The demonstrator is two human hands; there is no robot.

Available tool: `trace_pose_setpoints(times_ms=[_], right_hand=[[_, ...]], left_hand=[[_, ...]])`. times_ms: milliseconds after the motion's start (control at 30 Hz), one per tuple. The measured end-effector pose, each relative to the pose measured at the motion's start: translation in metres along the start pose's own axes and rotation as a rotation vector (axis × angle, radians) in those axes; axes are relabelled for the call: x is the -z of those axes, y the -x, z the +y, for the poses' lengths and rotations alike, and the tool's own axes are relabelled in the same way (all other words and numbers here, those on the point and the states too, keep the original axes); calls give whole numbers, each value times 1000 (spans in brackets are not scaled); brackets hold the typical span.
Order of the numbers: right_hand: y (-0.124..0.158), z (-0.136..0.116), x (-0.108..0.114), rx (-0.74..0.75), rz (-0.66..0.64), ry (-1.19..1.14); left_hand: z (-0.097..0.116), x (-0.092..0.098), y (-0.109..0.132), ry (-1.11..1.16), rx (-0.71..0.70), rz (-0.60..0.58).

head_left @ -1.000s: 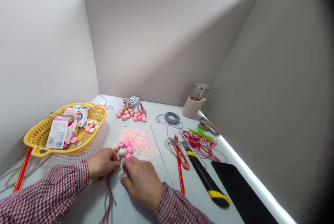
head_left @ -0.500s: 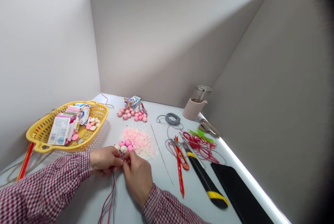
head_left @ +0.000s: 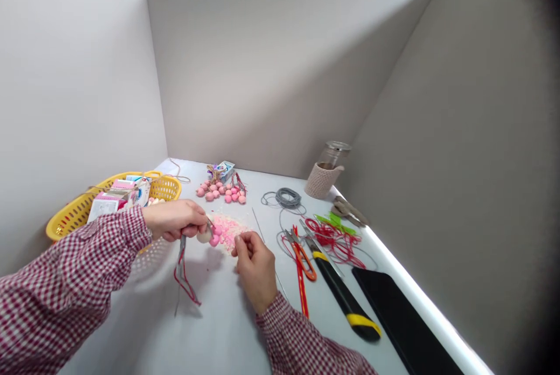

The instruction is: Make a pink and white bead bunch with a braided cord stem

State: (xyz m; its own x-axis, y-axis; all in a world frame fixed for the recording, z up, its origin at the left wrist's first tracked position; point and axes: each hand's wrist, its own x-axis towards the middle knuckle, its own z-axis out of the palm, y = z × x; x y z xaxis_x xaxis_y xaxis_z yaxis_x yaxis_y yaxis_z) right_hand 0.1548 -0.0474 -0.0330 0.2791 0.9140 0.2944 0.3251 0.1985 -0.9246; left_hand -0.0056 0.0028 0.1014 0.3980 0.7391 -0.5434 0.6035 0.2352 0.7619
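My left hand (head_left: 177, 220) is closed in a pinch on the grey and red cords (head_left: 182, 276), lifted above the table. Their loose ends dangle below the fingers. From the other side of the pinch hangs a cluster of pink and cream beads (head_left: 214, 240), partly behind the fingertips. My right hand (head_left: 256, 267) is a little to the right of the beads, apart from them, with thumb and fingers pressed together. Whether anything thin is between them cannot be made out. Behind the beads lies a pile of pink and white shavings (head_left: 230, 230).
A yellow basket (head_left: 65, 226) with small boxes stands left. Finished-looking pink beads (head_left: 219, 191) lie at the back. To the right are orange scissors (head_left: 304, 261), a black-and-yellow handled tool (head_left: 343, 293), red cord (head_left: 328, 238), a grey cord coil (head_left: 287, 197), a black slab (head_left: 398, 311) and a covered jar (head_left: 324, 179).
My left hand has risen, lifting the beads and cords off the table. My right hand has moved away to the right, so the hands are now apart.
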Motion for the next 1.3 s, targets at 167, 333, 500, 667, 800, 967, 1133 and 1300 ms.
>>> trace_pose_setpoints(times_ms=[167, 333, 500, 667, 800, 967, 1133, 1300], right_hand=[[4, -2, -2, 17, -33, -12], [7, -4, -3, 35, -61, -5], [7, -3, -3, 40, -66, -3], [7, -3, -4, 18, -90, -9], [9, -8, -5, -51, -187, -16], [14, -17, -6, -126, -358, -5], [16, -22, -9, -209, -507, 6], [4, -20, -23, -382, -668, -131]], left_hand=[[11, 11, 1, -56, 15, 61], [9, 10, -4, -54, 77, 93], [-5, 4, -16, 60, 54, 152], [-35, -17, -30, 216, 86, 136], [-66, -44, -30, 327, 97, 109], [-91, -64, -25, 453, 60, 34], [-98, -69, -25, 615, 10, -19], [-92, -63, -32, 743, -57, -37]])
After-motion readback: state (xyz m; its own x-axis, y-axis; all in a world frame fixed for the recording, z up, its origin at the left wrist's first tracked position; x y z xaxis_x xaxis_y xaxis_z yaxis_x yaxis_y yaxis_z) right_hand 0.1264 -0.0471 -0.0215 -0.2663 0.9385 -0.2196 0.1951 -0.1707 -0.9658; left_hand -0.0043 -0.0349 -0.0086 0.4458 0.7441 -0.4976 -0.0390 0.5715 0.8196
